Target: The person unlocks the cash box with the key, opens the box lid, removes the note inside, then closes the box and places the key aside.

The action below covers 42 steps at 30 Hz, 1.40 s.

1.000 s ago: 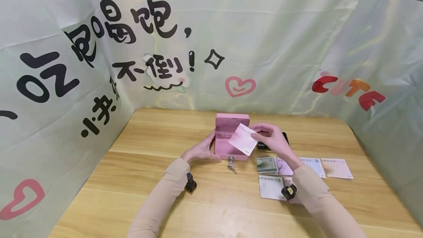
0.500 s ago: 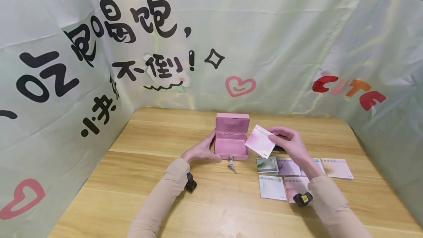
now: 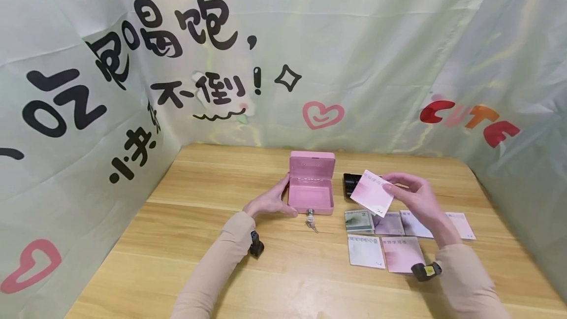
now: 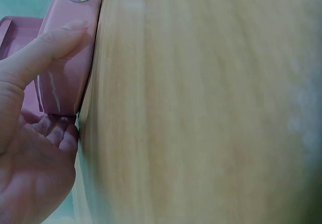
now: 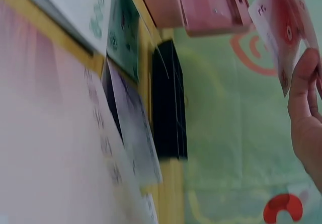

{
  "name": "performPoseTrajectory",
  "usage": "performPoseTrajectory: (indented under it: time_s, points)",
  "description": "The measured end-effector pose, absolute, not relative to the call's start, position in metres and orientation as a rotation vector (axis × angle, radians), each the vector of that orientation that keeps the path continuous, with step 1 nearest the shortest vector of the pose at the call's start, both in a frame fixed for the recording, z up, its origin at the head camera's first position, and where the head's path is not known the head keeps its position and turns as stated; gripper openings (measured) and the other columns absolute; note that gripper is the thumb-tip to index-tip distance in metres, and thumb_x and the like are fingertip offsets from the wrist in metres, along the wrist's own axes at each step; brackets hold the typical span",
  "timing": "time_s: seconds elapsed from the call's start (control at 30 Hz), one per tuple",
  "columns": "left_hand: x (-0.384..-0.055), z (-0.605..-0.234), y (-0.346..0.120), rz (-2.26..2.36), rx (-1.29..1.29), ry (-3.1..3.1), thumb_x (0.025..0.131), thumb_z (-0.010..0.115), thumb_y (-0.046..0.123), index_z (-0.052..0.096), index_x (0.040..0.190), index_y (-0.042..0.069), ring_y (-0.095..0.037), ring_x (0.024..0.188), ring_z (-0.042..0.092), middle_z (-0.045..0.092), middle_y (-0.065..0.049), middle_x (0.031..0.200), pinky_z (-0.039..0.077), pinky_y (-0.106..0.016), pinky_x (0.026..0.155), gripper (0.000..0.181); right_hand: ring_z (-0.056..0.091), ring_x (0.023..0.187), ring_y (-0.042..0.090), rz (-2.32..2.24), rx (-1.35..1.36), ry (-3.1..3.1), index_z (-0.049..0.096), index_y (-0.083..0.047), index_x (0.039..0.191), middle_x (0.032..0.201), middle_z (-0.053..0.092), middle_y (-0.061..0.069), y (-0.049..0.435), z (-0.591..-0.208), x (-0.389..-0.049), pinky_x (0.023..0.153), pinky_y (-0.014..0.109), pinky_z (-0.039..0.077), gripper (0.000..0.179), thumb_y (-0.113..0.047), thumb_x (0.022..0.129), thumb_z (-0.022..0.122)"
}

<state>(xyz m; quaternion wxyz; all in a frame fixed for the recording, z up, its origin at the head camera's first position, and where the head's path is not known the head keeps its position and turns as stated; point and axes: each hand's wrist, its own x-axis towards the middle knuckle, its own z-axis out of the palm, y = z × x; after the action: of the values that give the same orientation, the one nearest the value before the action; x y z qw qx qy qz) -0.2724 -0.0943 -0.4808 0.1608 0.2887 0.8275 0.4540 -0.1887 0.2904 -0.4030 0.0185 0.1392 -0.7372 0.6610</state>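
My left hand (image 3: 271, 202) grips the left side of a pink metal cash box (image 3: 312, 167), whose lid stands raised. In the left wrist view the thumb (image 4: 55, 48) presses the box's front wall (image 4: 75, 20) near its lock, with the other fingers around the side. No contents show inside the box. Keys (image 3: 312, 226) hang from the lock. To the right of the box, my right hand (image 3: 416, 195) pinches a pink banknote (image 3: 372, 193) above the table. The right wrist view shows this banknote (image 5: 287, 27) folded, held between thumb and fingers.
A black case (image 3: 349, 183) lies behind the held banknote. Nearer me are two rows of notes, including a green one (image 3: 359, 221), a purple one (image 3: 390, 224), a white one (image 3: 365, 251) and a pink one (image 3: 400, 251). A printed curtain (image 3: 376, 63) encloses the table.
My right hand has carried the pink banknote from in front of the open box to the right, uncovering the box's inside and the black case. My left hand stays on the box.
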Motion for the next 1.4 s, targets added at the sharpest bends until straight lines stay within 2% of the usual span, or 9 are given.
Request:
performPoseTrajectory:
  time_s: [0.37, 0.67, 0.9, 1.13, 1.4]
  points:
    - [-0.271, -0.478, -0.094, 1.288, 0.815, 2.369, 0.071, 0.090, 0.011, -0.001, 0.163, 0.017, -0.027, 0.159, 0.011, 0.009, -0.011, 0.171, 0.012, -0.047, 0.131, 0.130, 0.069, 0.090, -0.002, 2.038, 0.503, -2.321, 0.072, -0.010, 0.113, 0.103, 0.074, -0.014, 0.335, -0.405, -0.178, 0.078, 0.013, 0.056, 0.029, 0.008, 0.095, 0.058]
    - [-0.270, -0.478, -0.093, 1.280, 0.818, 2.371, 0.070, 0.089, 0.010, -0.002, 0.163, 0.016, -0.026, 0.159, 0.011, 0.009, -0.011, 0.171, 0.012, -0.045, 0.131, 0.130, 0.068, 0.086, -0.003, 1.977, 0.445, -2.380, 0.073, -0.011, 0.112, 0.101, 0.075, -0.015, 0.368, -0.409, -0.176, 0.074, 0.013, 0.055, 0.030, 0.008, 0.095, 0.058]
    - [-0.270, -0.477, -0.093, 1.307, 0.828, 2.361, 0.069, 0.090, 0.009, -0.001, 0.163, 0.015, -0.027, 0.158, 0.013, 0.011, -0.012, 0.171, 0.012, -0.046, 0.131, 0.131, 0.069, 0.087, -0.005, 1.761, 0.420, -2.579, 0.073, -0.011, 0.112, 0.101, 0.074, -0.020, 0.387, -0.404, -0.172, 0.072, 0.014, 0.056, 0.027, 0.005, 0.095, 0.060]
    - [-0.270, -0.476, -0.093, 1.290, 0.804, 2.375, 0.071, 0.089, 0.011, -0.003, 0.163, 0.013, -0.026, 0.159, 0.008, 0.005, -0.011, 0.172, 0.011, -0.046, 0.131, 0.130, 0.065, 0.085, -0.004, 1.577, 0.393, -2.743, 0.072, -0.009, 0.112, 0.101, 0.070, -0.024, 0.402, -0.400, -0.168, 0.070, 0.017, 0.054, 0.021, 0.000, 0.096, 0.062]
    - [-0.271, -0.477, -0.093, 1.301, 0.803, 2.365, 0.072, 0.089, 0.011, -0.003, 0.163, 0.013, -0.027, 0.159, 0.006, 0.004, -0.011, 0.172, 0.010, -0.047, 0.131, 0.130, 0.062, 0.094, -0.008, 1.410, 0.384, -2.960, 0.070, -0.002, 0.111, 0.104, 0.069, -0.026, 0.427, -0.403, -0.165, 0.075, 0.012, 0.049, 0.017, -0.006, 0.097, 0.062]
